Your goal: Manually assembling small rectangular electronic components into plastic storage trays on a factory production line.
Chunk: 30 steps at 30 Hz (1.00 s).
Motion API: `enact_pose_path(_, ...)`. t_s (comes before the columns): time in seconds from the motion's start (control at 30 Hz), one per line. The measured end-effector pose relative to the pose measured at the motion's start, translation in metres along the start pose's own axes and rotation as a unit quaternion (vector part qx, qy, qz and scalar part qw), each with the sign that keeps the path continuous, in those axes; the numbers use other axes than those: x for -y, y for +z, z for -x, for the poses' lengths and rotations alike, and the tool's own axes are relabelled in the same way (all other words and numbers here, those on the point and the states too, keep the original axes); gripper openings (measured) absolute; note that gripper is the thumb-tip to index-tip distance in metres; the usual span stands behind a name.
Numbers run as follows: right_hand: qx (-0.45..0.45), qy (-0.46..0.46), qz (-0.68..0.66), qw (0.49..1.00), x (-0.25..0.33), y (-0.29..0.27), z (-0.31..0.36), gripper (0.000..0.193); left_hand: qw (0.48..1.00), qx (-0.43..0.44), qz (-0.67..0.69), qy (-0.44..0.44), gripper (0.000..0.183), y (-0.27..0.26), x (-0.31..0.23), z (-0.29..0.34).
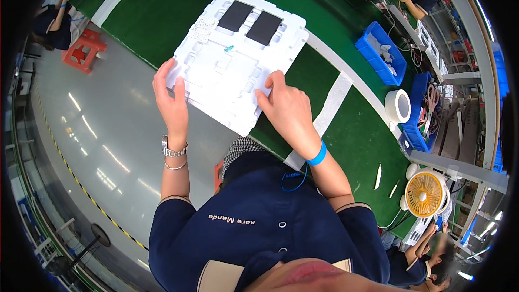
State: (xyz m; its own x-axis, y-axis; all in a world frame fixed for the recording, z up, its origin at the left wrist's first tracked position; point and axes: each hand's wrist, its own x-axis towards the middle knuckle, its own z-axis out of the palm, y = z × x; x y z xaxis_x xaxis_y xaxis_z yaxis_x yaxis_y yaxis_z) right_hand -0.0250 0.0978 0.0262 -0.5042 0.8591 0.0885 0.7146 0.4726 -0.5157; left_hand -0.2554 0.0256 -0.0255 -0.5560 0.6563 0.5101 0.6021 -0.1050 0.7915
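A white moulded plastic tray [216, 84] lies tilted across the green bench, its near part jutting past the bench edge. Two flat black rectangular panels [235, 16] sit side by side in its far recesses. Near its middle is a small teal piece [229, 48], too small to name. My left hand [172, 105] holds the tray's left corner, thumb on top and fingers along the edge. On the right edge, my right hand [287, 107] is closed, with thumb and curled forefinger against the plastic; its other fingertips are hidden. A blue wristband [317, 154] with a coiled cord circles my right wrist.
Right of the tray, the bench carries a blue bin [383, 54], a white tape roll [398, 106], two slim white tools [378, 177] and a yellow-and-white fan [425, 194]. A red stool [84, 50] stands on the floor at left. Co-workers are at the picture's edges.
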Motion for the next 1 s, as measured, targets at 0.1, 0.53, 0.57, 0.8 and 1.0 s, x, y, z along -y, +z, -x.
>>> enact_pose_path(0.1, 0.001, -0.030, 0.006, 1.000, 0.004, -0.006, 0.004, 0.021, 0.999, 0.031, -0.011, -0.026, 0.027, -0.009, 0.009, -0.001)
enact_pose_path(0.53, -0.169, -0.053, -0.076, 0.981, -0.100, 0.021, -0.119, 0.034, 0.998, 0.021, -0.032, 0.042, 0.035, 0.003, 0.028, 0.004)
enact_pose_path(0.57, -0.187, -0.056, -0.080, 0.978, -0.099, 0.025, -0.115, 0.033, 0.998, 0.019, -0.033, 0.040, 0.035, 0.002, 0.028, 0.004)
enact_pose_path(0.8, -0.175, -0.028, -0.146, 0.973, -0.113, 0.017, -0.094, 0.041, 0.989, -0.049, -0.119, 0.070, 0.032, 0.004, 0.014, 0.008)
enact_pose_path(1.0, -0.174, -0.025, -0.251, 0.952, -0.086, -0.014, -0.056, 0.042, 0.962, 0.151, 0.128, 0.190, 0.025, 0.013, -0.087, 0.067)
